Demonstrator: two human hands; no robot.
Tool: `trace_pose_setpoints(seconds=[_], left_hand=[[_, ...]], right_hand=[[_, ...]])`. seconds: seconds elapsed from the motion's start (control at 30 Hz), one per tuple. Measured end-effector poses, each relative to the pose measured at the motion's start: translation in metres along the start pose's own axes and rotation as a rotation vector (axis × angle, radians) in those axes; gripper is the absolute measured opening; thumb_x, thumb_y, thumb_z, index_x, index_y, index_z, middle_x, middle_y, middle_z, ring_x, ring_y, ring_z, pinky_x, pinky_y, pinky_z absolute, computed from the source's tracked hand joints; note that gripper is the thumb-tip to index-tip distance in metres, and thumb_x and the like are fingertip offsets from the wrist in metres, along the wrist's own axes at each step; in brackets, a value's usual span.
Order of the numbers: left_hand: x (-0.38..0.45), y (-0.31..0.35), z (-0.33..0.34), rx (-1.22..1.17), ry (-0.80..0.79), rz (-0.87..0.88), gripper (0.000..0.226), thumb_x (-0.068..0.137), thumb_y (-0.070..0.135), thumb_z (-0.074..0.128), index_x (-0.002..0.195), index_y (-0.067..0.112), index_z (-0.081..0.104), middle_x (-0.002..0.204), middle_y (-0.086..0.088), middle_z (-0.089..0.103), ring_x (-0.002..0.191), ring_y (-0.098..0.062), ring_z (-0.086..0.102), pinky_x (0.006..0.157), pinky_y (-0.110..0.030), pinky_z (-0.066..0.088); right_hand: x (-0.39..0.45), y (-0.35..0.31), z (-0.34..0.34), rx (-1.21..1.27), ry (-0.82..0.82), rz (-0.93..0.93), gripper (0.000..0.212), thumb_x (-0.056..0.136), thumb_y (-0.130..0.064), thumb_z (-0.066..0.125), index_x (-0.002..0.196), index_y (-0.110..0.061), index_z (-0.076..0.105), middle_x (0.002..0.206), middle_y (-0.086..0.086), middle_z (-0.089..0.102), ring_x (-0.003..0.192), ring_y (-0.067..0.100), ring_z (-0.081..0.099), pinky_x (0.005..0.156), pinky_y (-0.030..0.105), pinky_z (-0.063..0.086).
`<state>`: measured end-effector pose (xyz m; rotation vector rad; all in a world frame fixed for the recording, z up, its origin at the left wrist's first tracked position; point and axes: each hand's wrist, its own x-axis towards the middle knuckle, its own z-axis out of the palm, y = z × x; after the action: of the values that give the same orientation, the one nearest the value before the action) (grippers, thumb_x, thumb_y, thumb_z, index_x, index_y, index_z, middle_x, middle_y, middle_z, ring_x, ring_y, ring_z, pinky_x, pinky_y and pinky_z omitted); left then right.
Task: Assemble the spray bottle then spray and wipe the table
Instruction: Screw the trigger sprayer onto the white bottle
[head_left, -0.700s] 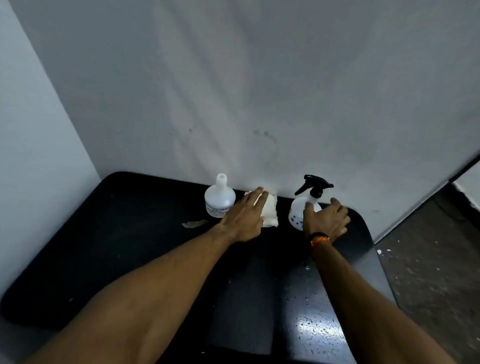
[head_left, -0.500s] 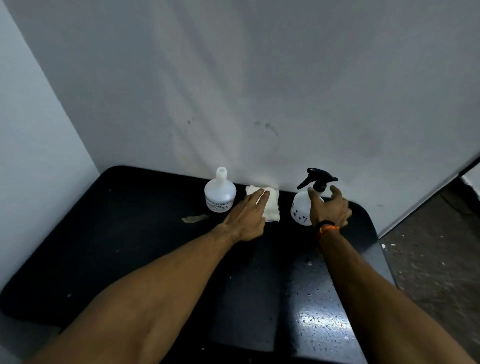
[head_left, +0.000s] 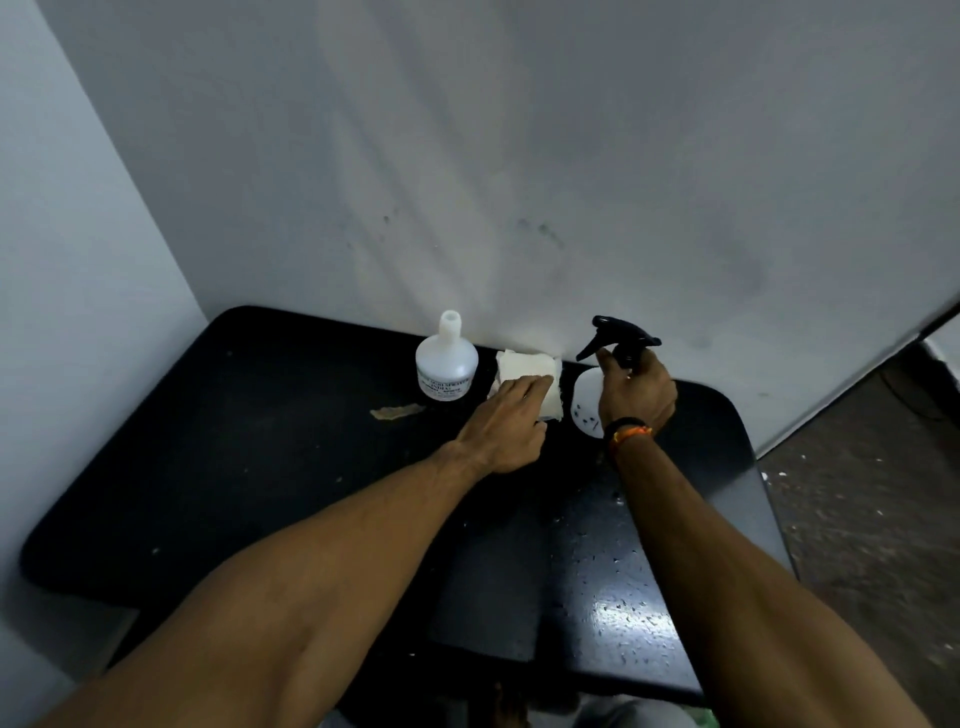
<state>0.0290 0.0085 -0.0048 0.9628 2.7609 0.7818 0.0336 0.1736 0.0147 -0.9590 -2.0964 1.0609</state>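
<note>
Black table (head_left: 260, 467) against white wall (head_left: 519, 156), left hand (head_left: 506, 431) flat on cloth (head_left: 530, 376), right hand (head_left: 636, 395) fingers gripping spray bottle (head_left: 584, 400)

Along the table's (head_left: 218, 467) far edge, an uncapped bottle (head_left: 445, 369), a white cloth (head_left: 530, 371) and a spray bottle (head_left: 589, 400) are crowding together, seemingly with narrow gaps; near and left areas are lying open.

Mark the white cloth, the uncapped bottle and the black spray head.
white cloth (head_left: 524, 366): head view, on its bare folded top.
uncapped bottle (head_left: 445, 366): head view, on its round body.
black spray head (head_left: 621, 335): head view, on the trigger housing.
</note>
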Motion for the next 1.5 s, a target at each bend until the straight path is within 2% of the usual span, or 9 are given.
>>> trace_pose_setpoints(seconds=[0.13, 0.37, 0.63, 1.0, 1.13, 1.27, 1.37, 1.43, 1.5], left_hand=[[-0.018, 0.012, -0.006, -0.099, 0.061, -0.051, 0.069, 0.094, 0.029, 0.062, 0.152, 0.007, 0.032, 0.151, -0.014, 0.043, 0.139, -0.031, 0.04, 0.11, -0.047, 0.043], [-0.051, 0.032, -0.03, -0.043, 0.071, -0.122, 0.103, 0.074, 0.053, 0.079, 0.152, 0.009, 0.029, 0.15, -0.014, 0.044, 0.139, -0.033, 0.042, 0.111, -0.049, 0.042], [-0.085, 0.031, -0.049, -0.068, 0.23, -0.244, 0.092, 0.062, 0.055, 0.085, 0.133, 0.011, 0.047, 0.129, -0.013, 0.052, 0.117, -0.036, 0.058, 0.087, -0.053, 0.057], [-0.09, 0.021, -0.047, -0.212, 0.176, -0.312, 0.1, 0.056, 0.048, 0.088, 0.138, 0.016, 0.041, 0.132, -0.013, 0.054, 0.124, -0.037, 0.055, 0.094, -0.056, 0.054], [-0.085, 0.022, -0.05, -0.34, 0.097, -0.275, 0.088, 0.047, 0.04, 0.09, 0.124, 0.017, 0.052, 0.114, -0.007, 0.065, 0.104, -0.03, 0.065, 0.082, -0.045, 0.059], [-0.089, 0.017, -0.054, -0.476, -0.101, -0.262, 0.075, 0.042, 0.04, 0.09, 0.109, 0.029, 0.059, 0.104, 0.007, 0.067, 0.095, -0.017, 0.063, 0.079, -0.035, 0.056], [-0.094, 0.02, -0.054, -0.475, -0.142, -0.233, 0.07, 0.045, 0.038, 0.091, 0.108, 0.025, 0.064, 0.106, 0.003, 0.069, 0.098, -0.018, 0.064, 0.085, -0.04, 0.057], [-0.099, 0.028, -0.053, -0.501, -0.13, -0.224, 0.062, 0.048, 0.032, 0.092, 0.104, 0.022, 0.068, 0.104, 0.001, 0.072, 0.097, -0.019, 0.066, 0.085, -0.04, 0.057], [-0.103, 0.036, -0.053, -0.522, -0.129, -0.222, 0.058, 0.051, 0.027, 0.093, 0.103, 0.022, 0.069, 0.102, 0.002, 0.072, 0.096, -0.018, 0.066, 0.078, -0.033, 0.055]], right_hand=[[-0.025, -0.016, -0.009, -0.028, -0.029, -0.091, 0.038, 0.084, -0.048, 0.073, 0.106, -0.016, 0.074, 0.104, 0.007, 0.074, 0.1, 0.028, 0.068, 0.09, 0.047, 0.055], [-0.079, -0.049, -0.028, 0.048, -0.171, -0.123, 0.044, 0.075, -0.055, 0.076, 0.104, -0.022, 0.078, 0.096, 0.002, 0.078, 0.093, 0.023, 0.071, 0.082, 0.033, 0.056], [-0.119, -0.079, -0.041, 0.233, -0.245, 0.048, 0.045, 0.068, -0.059, 0.081, 0.093, -0.022, 0.079, 0.089, 0.003, 0.077, 0.089, 0.023, 0.07, 0.081, 0.034, 0.059], [-0.131, -0.077, -0.039, 0.232, -0.287, 0.081, 0.042, 0.061, -0.063, 0.081, 0.074, -0.023, 0.079, 0.072, -0.002, 0.073, 0.077, 0.02, 0.071, 0.068, 0.035, 0.062], [-0.126, -0.069, -0.043, 0.312, -0.311, 0.14, 0.03, 0.062, -0.052, 0.083, 0.066, -0.024, 0.077, 0.07, -0.002, 0.074, 0.076, 0.02, 0.071, 0.068, 0.033, 0.059], [-0.122, -0.059, -0.06, 0.565, -0.563, 0.214, 0.015, 0.083, -0.015, 0.076, 0.086, 0.0, 0.077, 0.073, 0.009, 0.074, 0.066, 0.021, 0.066, 0.062, 0.032, 0.05], [-0.123, -0.052, -0.071, 0.615, -0.648, 0.219, 0.025, 0.093, -0.007, 0.064, 0.104, 0.016, 0.067, 0.093, 0.047, 0.058, 0.079, 0.028, 0.051, 0.07, 0.037, 0.041], [-0.127, -0.052, -0.077, 0.66, -0.647, 0.212, 0.019, 0.095, -0.005, 0.063, 0.104, 0.009, 0.071, 0.109, 0.042, 0.064, 0.082, 0.029, 0.057, 0.073, 0.037, 0.05], [-0.128, -0.053, -0.083, 0.688, -0.654, 0.202, 0.014, 0.095, -0.005, 0.062, 0.103, 0.001, 0.073, 0.097, 0.024, 0.073, 0.081, 0.026, 0.065, 0.07, 0.031, 0.057]])
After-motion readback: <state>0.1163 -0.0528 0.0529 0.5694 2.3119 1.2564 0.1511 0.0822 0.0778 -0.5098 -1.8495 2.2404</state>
